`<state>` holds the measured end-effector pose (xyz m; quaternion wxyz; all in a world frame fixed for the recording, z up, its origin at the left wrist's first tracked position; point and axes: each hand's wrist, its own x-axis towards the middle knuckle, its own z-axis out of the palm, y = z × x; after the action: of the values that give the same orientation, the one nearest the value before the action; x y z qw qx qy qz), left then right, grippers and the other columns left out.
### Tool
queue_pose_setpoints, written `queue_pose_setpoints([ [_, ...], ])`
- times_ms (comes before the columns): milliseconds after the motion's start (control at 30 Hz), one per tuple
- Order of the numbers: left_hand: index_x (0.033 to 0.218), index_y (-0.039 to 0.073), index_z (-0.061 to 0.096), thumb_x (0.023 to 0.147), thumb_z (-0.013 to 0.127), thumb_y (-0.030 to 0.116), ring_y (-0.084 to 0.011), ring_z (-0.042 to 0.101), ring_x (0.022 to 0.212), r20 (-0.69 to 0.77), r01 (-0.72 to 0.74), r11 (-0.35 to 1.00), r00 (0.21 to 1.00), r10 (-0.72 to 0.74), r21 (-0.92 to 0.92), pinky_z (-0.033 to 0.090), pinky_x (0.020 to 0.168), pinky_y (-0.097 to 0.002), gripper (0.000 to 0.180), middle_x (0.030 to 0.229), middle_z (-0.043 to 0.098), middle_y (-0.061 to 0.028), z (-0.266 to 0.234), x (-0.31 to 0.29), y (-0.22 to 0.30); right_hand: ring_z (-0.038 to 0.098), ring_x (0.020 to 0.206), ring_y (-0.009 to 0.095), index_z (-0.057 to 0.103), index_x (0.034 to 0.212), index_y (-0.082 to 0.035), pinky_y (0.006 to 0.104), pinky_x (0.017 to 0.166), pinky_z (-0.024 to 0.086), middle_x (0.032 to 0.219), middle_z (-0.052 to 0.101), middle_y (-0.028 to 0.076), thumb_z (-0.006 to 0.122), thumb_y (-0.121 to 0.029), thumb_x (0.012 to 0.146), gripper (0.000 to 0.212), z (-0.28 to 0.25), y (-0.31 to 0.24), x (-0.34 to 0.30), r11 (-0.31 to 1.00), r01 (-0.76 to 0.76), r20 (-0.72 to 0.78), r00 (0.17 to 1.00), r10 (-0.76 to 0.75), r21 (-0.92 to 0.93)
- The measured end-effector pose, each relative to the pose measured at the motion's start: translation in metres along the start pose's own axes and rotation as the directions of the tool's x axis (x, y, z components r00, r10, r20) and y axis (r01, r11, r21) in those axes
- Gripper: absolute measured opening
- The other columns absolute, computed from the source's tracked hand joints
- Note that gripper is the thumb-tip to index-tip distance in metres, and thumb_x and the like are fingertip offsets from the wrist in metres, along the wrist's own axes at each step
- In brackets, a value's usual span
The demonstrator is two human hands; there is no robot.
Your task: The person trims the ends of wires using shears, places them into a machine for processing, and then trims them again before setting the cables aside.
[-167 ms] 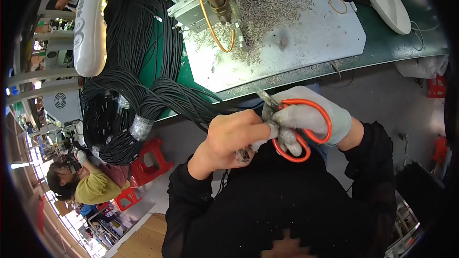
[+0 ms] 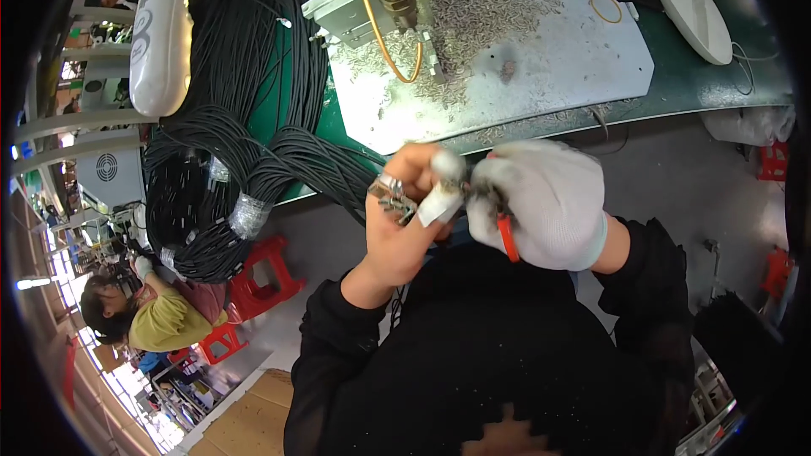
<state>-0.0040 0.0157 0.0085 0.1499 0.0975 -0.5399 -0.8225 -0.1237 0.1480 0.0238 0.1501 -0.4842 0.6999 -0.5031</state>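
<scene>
My left hand (image 2: 397, 219) is bare apart from white coverings on its fingertips and thumb. Its fingers are curled, with several small metal pieces (image 2: 395, 201) in the palm. Pressed close beside it, my right hand (image 2: 549, 203) wears a white glove, soiled at the fingertips, and is closed round red-handled scissors (image 2: 507, 238). Only one part of the red handle shows; the glove hides most of the rest. Between the two hands the fingertips and dark metal are blurred, so what they touch there cannot be made out.
A machine head (image 2: 389, 0) stands over a white plate (image 2: 583, 59) strewn with small metal bits. Bundles of black cable (image 2: 228, 152) hang over the green table's left edge. A white lamp (image 2: 160, 42) is at upper left. Beyond red stools (image 2: 262, 279), another person (image 2: 165, 312) sits.
My left hand has turned so the metal pieces in its palm show. My right hand has rolled over the scissors, hiding most of their red loops.
</scene>
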Motion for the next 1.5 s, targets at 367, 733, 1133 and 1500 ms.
queue_pose_setpoints([
  [367,0.089,0.000,0.054,0.078,0.063,-0.007,0.0021,0.038,0.061,-0.195,0.110,0.959,0.979,-0.060,0.259,0.033,0.055,-0.0149,0.016,0.068,0.048,0.0062,-0.004,0.008,0.005,0.057,0.056,0.024,0.060,0.087,-0.007,0.0306,0.050,0.045,0.063,0.053,0.006,0.070,-0.008,0.065,0.025,-0.006,0.001,-0.001,0.816,0.196,0.047,0.978,-0.203,-0.543],
  [733,0.084,0.002,0.052,0.077,0.063,-0.008,0.0028,0.035,0.056,-0.273,0.072,0.925,0.961,0.035,0.373,0.029,0.051,-0.0144,0.016,0.064,0.046,0.0070,0.002,0.015,-0.003,0.051,0.051,0.024,0.061,0.086,-0.007,0.0349,0.048,0.041,0.059,0.049,0.006,0.069,-0.014,0.069,0.020,0.012,0.007,-0.017,0.987,-0.145,0.035,0.988,0.147,-0.071],
  [1133,0.080,0.002,0.050,0.076,0.064,-0.008,0.0025,0.033,0.056,-0.267,0.157,0.924,0.962,-0.062,0.350,0.028,0.049,-0.0156,0.018,0.061,0.043,0.0079,0.002,0.021,-0.005,0.052,0.053,0.024,0.060,0.093,-0.006,0.0345,0.050,0.042,0.060,0.050,0.006,0.068,-0.012,0.069,0.025,0.025,0.029,-0.008,0.905,0.067,-0.170,0.974,-0.152,-0.421],
  [1500,0.087,0.003,0.055,0.086,0.059,0.008,-0.0015,0.036,0.050,-0.277,0.337,0.898,0.925,-0.260,0.283,0.029,0.045,-0.0193,0.006,0.062,0.046,0.0046,-0.073,0.039,0.006,0.050,0.042,0.012,0.060,0.084,-0.003,0.0240,0.042,0.038,0.053,0.052,0.005,0.055,-0.017,0.085,0.015,0.002,0.026,-0.004,0.768,-0.540,0.105,0.835,0.540,0.344],
])
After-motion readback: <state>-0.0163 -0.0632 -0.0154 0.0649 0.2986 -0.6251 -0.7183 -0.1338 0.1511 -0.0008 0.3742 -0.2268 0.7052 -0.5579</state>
